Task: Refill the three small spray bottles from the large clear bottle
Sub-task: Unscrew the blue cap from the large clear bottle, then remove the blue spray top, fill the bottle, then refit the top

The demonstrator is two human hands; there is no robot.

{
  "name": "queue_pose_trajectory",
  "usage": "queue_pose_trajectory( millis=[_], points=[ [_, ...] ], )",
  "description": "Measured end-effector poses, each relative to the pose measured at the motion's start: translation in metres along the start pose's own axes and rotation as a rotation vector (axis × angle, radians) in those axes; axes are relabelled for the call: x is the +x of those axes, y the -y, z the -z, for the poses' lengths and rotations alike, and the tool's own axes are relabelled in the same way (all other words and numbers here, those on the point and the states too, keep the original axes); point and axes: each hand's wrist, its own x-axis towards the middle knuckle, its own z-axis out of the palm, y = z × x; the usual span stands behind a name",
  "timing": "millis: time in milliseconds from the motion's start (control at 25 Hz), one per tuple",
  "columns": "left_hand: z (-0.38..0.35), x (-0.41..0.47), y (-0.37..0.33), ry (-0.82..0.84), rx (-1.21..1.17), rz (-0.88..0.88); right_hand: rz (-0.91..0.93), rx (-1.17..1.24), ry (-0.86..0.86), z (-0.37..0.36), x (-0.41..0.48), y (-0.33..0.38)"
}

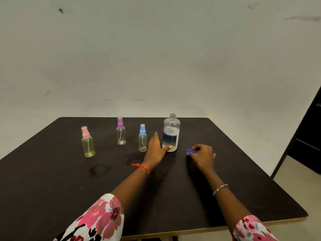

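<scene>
Here, on a dark table (52, 171), the left hand (155, 150) lies open, thumb against the base of the uncapped large clear bottle (171, 131); the right hand (203, 156) pinches a blue cap (190, 150) just right of it. The pink-topped spray bottle (88, 145), purple-topped spray bottle (121, 134) and blue-topped spray bottle (142, 141) stand to the left

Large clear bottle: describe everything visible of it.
The large clear bottle, seemingly plastic, has round shoulders and a printed white label. Its threaded neck is uncapped; liquid fills roughly the lower half. It stands upright on the dark table. The thumb of the left hand touches its base; the right hand pinches a blue cap.
</scene>
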Motion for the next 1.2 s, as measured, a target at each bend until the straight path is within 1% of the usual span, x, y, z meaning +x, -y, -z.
queue_pose_trajectory(
  millis=[80,160,240,320,400,480,560,640,800,920,1000,1120,1200],
  points=[
    [0.004,-0.004,0.001,-0.031,-0.027,-0.013,0.046,0.041,-0.099,0.002,-0.001,0.01],
    [0.011,-0.007,0.004,-0.109,-0.047,-0.037,0.131,0.162,-0.195,0.004,-0.001,0.026],
    [0.02,-0.009,0.01,-0.209,-0.071,-0.07,0.246,0.278,-0.215,0.004,-0.001,0.049],
    [0.03,-0.009,0.016,-0.303,-0.094,-0.082,0.354,0.339,-0.184,0.001,-0.001,0.076],
    [0.04,-0.007,0.02,-0.38,-0.105,-0.065,0.433,0.38,-0.116,-0.009,0.001,0.105],
    [0.047,-0.001,0.023,-0.411,-0.124,-0.001,0.427,0.393,0.002,-0.027,0.006,0.129],
    [0.05,0.007,0.027,-0.392,-0.145,0.069,0.347,0.347,0.122,-0.048,0.015,0.145],
    [0.05,0.012,0.032,-0.355,-0.174,0.123,0.303,0.263,0.193,-0.066,0.024,0.153],
    [0.046,0.02,0.039,-0.276,-0.253,0.111,0.255,0.184,0.273,-0.091,0.03,0.158],
    [0.043,0.022,0.042,-0.305,-0.384,0.106,0.276,0.179,0.311,-0.092,0.03,0.159],
    [0.046,0.021,0.042,-0.315,-0.356,0.077,0.318,0.165,0.367,-0.083,0.028,0.161],
    [0.058,0.019,0.045,-0.215,-0.302,0.007,0.432,0.115,0.451,-0.064,0.025,0.166],
    [0.068,0.017,0.046,-0.13,-0.323,-0.01,0.493,0.152,0.55,-0.054,0.026,0.167]
  ],
)
